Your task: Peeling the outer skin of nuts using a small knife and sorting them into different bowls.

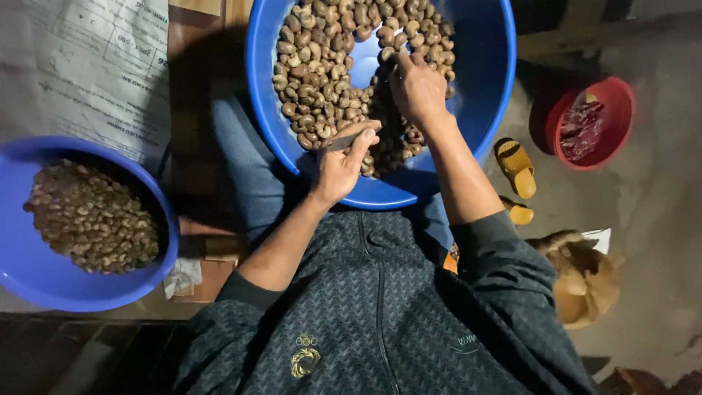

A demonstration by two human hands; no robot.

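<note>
Landmark: the large round blue plastic basin on the person's lap, top centre of the head view. It holds a heap of brown cashew nuts spread over its left and middle floor, bare blue patch near the middle.

Left hand sits at the basin's near rim, left of centre. Fingers curled shut around a small dark flat blade-like tool, thumb pressed along it; tool tip points toward the basin's left rim. Exact kind of tool cannot be told.

Right hand is inside the basin, right of centre, palm down on the nuts. Fingers bent onto the heap, fingertips touching nuts near the bare patch; whether a nut is pinched cannot be told, fingertips hidden from above.

Both forearms bare, dark patterned zip jacket below the basin.

Left of the basin, well apart: a second round blue plastic bowl with smaller, paler nut pieces. Beyond it, a white printed sack.

Right of the basin: a small red round plastic bowl with dark reddish contents on the concrete floor. Between it and the basin, a pair of yellow sandals. Below those, a tan dog lying on the floor.
</note>
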